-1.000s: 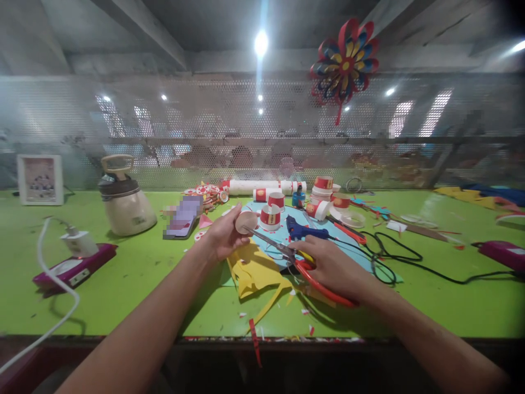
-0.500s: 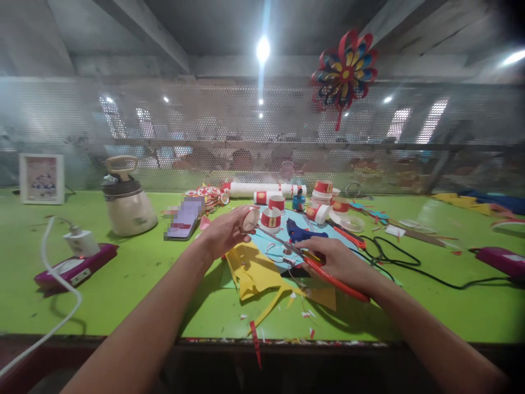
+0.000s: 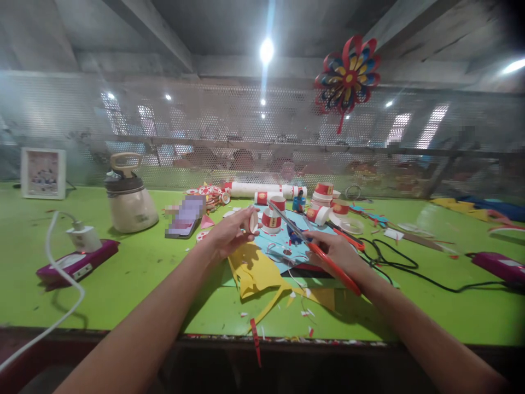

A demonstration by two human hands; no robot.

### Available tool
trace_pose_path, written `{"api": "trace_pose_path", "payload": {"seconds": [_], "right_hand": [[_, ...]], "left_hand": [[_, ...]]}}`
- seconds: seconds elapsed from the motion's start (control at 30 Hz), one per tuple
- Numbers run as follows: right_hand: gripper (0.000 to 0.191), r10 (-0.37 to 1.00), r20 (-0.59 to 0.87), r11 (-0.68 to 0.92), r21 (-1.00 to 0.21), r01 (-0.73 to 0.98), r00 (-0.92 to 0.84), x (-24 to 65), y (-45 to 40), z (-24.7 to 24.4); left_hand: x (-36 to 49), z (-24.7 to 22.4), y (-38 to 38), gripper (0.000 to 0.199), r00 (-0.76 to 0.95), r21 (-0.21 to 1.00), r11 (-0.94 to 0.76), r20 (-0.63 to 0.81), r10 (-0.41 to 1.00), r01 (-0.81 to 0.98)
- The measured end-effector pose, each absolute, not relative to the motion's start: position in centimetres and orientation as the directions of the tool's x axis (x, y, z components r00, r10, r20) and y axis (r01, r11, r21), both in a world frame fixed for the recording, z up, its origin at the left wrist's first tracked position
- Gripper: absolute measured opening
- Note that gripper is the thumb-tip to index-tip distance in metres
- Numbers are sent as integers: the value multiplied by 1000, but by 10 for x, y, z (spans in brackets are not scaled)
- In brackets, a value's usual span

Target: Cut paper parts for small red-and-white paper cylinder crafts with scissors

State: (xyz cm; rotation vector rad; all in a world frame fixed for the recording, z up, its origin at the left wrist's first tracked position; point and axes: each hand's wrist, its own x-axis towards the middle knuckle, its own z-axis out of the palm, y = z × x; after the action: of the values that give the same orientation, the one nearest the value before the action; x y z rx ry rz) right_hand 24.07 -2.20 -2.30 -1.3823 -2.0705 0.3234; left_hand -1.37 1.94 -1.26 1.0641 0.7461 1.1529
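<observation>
My left hand grips a small pale round piece, seen nearly edge-on between thumb and fingers; it looks like the bottom of a paper cup. In my right hand are scissors with red handles, their blades pointing up and left, apart from the round piece. Behind the blades stand red and white paper cups. A dark blue glue gun lies partly hidden behind the scissors. Below my hands are yellow paper and light blue sheets with scraps on them.
A phone, a spray bottle and a purple power strip occupy the left of the green table. Black cable runs across the right. Paper scraps lie near the front edge. A paper flower hangs above.
The scissors have swung upward, their blades away from the round piece. My left hand has turned the piece from facing me to nearly edge-on. The view has shifted slightly.
</observation>
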Motion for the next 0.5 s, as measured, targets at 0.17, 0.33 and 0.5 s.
{"api": "trace_pose_path", "payload": {"seconds": [0.17, 0.33, 0.5], "right_hand": [[51, 897, 378, 413, -537, 736, -228, 241, -20, -26], [49, 898, 379, 413, -549, 726, -224, 240, -23, -23], [49, 894, 380, 426, -560, 710, -236, 238, -24, -23]], "left_hand": [[-16, -5, 14, 50, 326, 898, 100, 50, 944, -429], [-13, -4, 9, 62, 340, 931, 70, 60, 939, -357], [-11, -11, 14, 21, 428, 959, 16, 112, 897, -284]]}}
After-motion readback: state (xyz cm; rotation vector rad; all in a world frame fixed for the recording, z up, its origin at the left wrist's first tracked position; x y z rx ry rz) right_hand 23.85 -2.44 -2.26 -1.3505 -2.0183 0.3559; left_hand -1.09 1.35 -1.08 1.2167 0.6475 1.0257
